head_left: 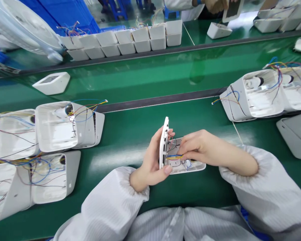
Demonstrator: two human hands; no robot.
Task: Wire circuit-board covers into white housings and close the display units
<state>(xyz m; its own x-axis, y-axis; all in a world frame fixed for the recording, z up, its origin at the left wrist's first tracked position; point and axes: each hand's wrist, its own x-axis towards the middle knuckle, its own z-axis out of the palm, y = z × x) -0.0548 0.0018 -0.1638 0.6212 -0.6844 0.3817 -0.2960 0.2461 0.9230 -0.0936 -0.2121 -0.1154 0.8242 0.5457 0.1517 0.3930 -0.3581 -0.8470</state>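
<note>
My left hand [153, 160] grips a white plastic cover [163, 144], tilted nearly upright at the left side of an open white housing [190, 168]. Its thumb lies along the lower edge and the fingers are behind. Blue and yellow wires [174, 157] run from the cover into the housing. Over the housing, my right hand [198, 147] has its fingers pinched together on these wires. The fingertips partly hide what they press, and the connector end cannot be made out. The housing rests on the green work surface [130, 140].
Open white housings with loose wires stand at left [56, 130] and right [263, 93]. A closed white unit [52, 83] sits on the green belt [140, 80]. Beyond are a row of housings [125, 40], a white fan [32, 23] and another person's hand [214, 5].
</note>
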